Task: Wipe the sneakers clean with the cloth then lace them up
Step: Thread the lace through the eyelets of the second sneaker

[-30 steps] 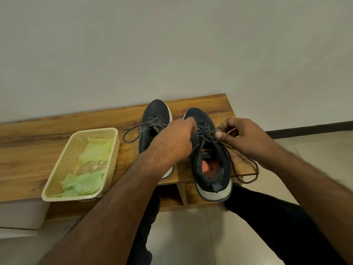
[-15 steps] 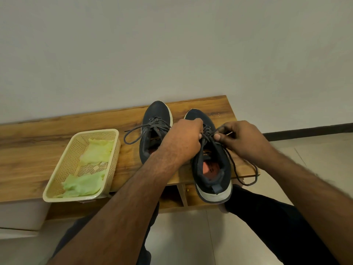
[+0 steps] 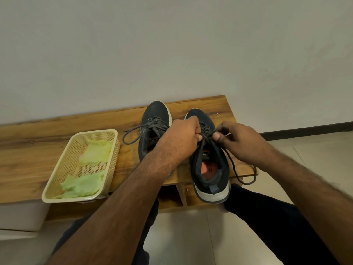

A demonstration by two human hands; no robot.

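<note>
head view: the left hand [image 3: 179,139] and right hand [image 3: 241,142] each pinch the dark lace [image 3: 207,133] of the right sneaker [image 3: 209,165], fingertips clamped on it over the tongue. a loose lace end trails off the wooden bench [image 3: 57,150]. the left sneaker [image 3: 154,119] stands just beside it. green cloth [image 3: 84,184] lies in the cream basket [image 3: 57,180], further left.

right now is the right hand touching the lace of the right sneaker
Touching. The head view shows the right hand pinching the lace between thumb and fingers above the right sneaker's tongue, with the left hand gripping the lace from the other side.
</note>
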